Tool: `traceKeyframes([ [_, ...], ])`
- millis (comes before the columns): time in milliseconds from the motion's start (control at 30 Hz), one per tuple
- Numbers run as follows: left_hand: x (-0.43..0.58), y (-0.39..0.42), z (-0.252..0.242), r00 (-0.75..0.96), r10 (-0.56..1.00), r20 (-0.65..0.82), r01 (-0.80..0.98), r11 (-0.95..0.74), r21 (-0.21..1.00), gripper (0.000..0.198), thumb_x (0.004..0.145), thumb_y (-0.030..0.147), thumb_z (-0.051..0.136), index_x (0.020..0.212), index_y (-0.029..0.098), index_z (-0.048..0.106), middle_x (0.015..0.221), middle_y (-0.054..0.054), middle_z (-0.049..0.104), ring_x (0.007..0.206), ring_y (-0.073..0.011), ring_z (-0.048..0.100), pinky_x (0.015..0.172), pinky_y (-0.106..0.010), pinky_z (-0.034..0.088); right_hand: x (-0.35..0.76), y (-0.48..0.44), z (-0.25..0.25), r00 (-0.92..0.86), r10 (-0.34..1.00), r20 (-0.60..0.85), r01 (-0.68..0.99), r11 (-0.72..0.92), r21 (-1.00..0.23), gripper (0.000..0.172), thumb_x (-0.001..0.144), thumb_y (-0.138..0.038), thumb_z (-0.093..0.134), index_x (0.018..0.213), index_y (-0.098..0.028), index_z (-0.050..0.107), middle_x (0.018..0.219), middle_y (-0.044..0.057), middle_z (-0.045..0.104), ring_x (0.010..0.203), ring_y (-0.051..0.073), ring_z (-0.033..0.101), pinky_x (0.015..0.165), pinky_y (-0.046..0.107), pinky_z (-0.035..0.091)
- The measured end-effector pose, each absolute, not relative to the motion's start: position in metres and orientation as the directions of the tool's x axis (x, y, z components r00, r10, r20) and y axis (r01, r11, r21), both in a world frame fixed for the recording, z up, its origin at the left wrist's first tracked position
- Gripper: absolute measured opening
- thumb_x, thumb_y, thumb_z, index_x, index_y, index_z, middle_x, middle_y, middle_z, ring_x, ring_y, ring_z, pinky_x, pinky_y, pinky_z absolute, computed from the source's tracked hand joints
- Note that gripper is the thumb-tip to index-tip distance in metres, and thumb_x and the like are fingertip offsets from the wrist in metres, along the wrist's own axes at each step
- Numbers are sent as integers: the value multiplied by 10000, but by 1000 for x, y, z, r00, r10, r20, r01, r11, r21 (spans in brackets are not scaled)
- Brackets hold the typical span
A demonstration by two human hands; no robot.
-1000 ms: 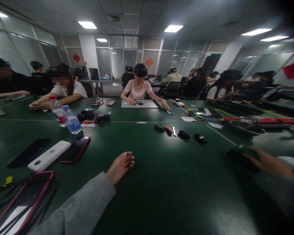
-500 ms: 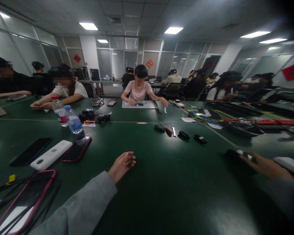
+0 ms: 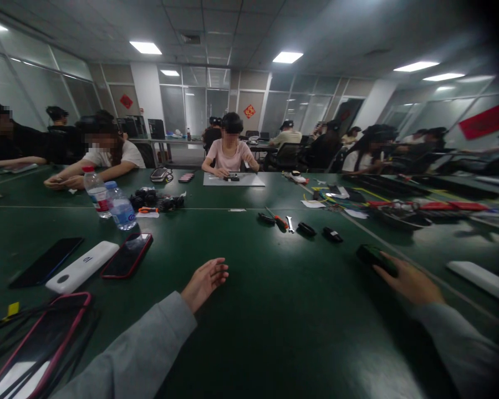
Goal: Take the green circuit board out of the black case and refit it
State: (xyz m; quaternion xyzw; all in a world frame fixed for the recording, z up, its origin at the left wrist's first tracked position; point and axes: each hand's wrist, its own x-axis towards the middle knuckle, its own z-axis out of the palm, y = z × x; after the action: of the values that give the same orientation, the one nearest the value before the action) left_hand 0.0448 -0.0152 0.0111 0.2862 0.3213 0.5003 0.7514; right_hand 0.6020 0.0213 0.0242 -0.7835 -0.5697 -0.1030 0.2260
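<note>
My left hand (image 3: pixel 204 280) rests on the green table (image 3: pixel 274 310) in a grey sleeve, fingers loosely stretched and apart, holding nothing. My right hand (image 3: pixel 407 281) reaches forward at the right; its fingertips lie on a dark flat object (image 3: pixel 373 257) on the table. The fingers look extended over it, and I cannot see whether they grip it. A white oblong device (image 3: pixel 480 281) lies to the right of that hand.
At left lie a black phone (image 3: pixel 45 261), a white power bank (image 3: pixel 82 266), a red-cased phone (image 3: pixel 127 254) and a pink-edged tablet (image 3: pixel 37 343). Two water bottles (image 3: pixel 110 204) stand behind. Small tools (image 3: pixel 293 224) lie mid-table. Several people sit across the table.
My right hand has moved left and forward with the dark object under its fingers. The view has shifted slightly. My left hand has stayed in place.
</note>
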Motion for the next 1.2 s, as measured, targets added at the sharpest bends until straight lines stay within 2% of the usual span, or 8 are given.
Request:
traceKeyframes([
  [167,46,-16,15,286,935,-208,-564,340,752,377,789,304,579,1115,118,542,1138,-154,577,974,-216,594,910,-357,417,458,16,24,147,858,492,950,16,-312,563,833,-441,455,1339,-215,358,1157,118,508,972,230,545,814,359,445],
  [333,49,-20,17,253,948,-192,-583,308,752,490,766,270,617,1220,183,454,1248,-153,511,1038,-215,577,952,-353,396,289,-7,29,-69,864,498,841,319,-436,516,862,-375,411,1356,-257,323,1118,83,496,961,210,522,829,372,457],
  [467,51,-22,15,190,968,-164,-584,246,773,608,745,267,641,1284,278,360,1222,-119,526,941,-189,618,864,-355,458,218,-31,26,-250,836,488,731,494,-470,526,845,-308,444,1355,-283,319,1124,80,487,1019,228,479,871,418,440],
  [633,51,-21,12,120,980,-157,-540,197,818,528,708,276,673,1189,243,458,1118,-106,572,905,-195,614,743,-303,502,201,-46,22,-314,833,456,607,545,-578,594,809,-308,520,1355,-245,292,1210,86,447,1116,237,426,964,447,382],
  [733,51,-19,10,120,982,-146,-538,188,822,513,700,271,678,1171,240,476,1125,-103,575,940,-210,602,757,-312,497,205,-46,21,-266,880,394,446,475,-759,624,779,-358,578,1323,-216,308,1245,95,418,1157,227,412,1013,428,345],
  [867,51,-19,12,141,980,-137,-545,193,816,490,713,273,663,1168,241,486,1155,-101,578,957,-212,599,774,-322,487,210,-40,16,-226,962,153,82,175,-981,489,838,-421,489,1249,-213,325,1154,87,476,1100,188,487,950,389,421],
  [1067,52,-23,21,157,980,-124,-584,193,788,517,714,271,661,1198,224,487,1176,-105,581,998,-219,584,815,-322,467,211,-39,20,-494,863,-104,-311,-287,-906,569,802,-452,535,1278,-262,290,1155,79,509,875,182,615,799,415,492],
  [1200,53,-23,23,159,981,-112,-585,185,789,546,717,270,659,1230,236,473,1199,-102,567,973,-210,593,818,-318,464,212,-40,25,-549,822,-152,-366,-401,-840,569,806,-469,514,1282,-219,328,1140,104,536,831,179,619,806,405,479],
])
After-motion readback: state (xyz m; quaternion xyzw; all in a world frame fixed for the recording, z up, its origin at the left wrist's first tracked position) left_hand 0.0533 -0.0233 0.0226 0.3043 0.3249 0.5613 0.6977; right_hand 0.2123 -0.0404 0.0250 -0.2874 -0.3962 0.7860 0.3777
